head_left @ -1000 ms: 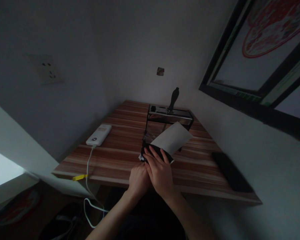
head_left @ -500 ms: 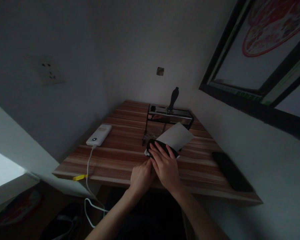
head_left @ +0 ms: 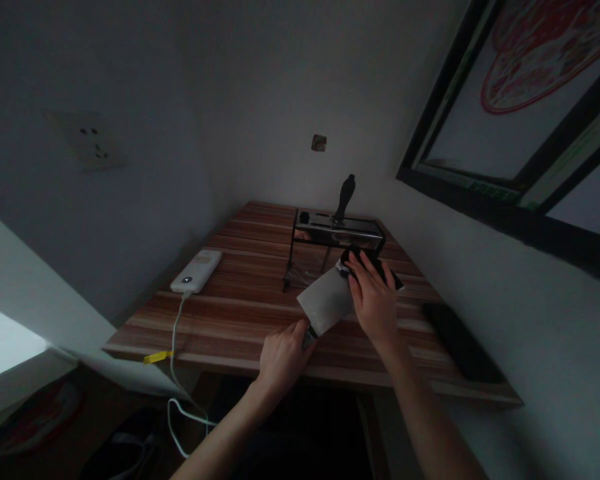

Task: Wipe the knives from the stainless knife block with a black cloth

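Observation:
My left hand (head_left: 283, 357) is closed round the handle of a cleaver near the table's front edge; the fingers hide most of the handle. The broad pale blade (head_left: 327, 300) slants up and to the right. A black cloth (head_left: 351, 255) with some white at its edges lies over the blade's far end. On top of it my right hand (head_left: 375, 307) presses with bent fingers, gripping the cloth against the blade. Just behind stands a knife rack (head_left: 340, 227) with a metal top and dark legs, a black knife handle (head_left: 347, 197) sticking up from it.
On the table's left lies a white power bank (head_left: 200, 268), its white cable (head_left: 175, 333) hanging over the front edge past a yellow tag (head_left: 157, 357). A flat black object (head_left: 463, 343) lies along the right edge. Walls enclose the table's back and sides.
My right hand and the black cloth have slid up and rightward, from near the handle to the blade's far end, uncovering the near part. My left hand has hardly moved.

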`<state>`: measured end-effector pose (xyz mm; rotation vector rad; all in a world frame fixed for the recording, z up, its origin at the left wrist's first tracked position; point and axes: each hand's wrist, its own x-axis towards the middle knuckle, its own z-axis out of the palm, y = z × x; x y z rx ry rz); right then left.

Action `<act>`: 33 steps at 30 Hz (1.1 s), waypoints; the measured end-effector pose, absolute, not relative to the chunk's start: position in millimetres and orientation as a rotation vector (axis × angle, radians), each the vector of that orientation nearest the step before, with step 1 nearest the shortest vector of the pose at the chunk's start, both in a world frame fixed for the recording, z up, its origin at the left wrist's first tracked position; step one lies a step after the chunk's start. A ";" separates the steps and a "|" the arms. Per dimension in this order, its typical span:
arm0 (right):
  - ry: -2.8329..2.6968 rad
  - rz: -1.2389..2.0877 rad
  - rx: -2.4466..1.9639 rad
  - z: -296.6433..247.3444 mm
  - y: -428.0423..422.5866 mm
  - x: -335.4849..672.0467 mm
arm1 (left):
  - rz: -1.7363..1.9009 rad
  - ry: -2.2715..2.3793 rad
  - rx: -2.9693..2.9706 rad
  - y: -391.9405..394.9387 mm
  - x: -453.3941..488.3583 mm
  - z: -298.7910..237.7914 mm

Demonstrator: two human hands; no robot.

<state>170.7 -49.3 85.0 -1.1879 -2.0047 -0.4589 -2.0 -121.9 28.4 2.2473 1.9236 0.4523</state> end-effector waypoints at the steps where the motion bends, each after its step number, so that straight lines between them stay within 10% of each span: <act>1: -1.981 -0.468 -1.195 86.0 -46.9 173.2 | 0.441 1.924 2.243 -122.3 -2.0 28.8; 33: -2.267 -0.206 -0.967 41.6 -98.3 112.2 | 0.368 1.941 2.162 -116.8 3.2 29.8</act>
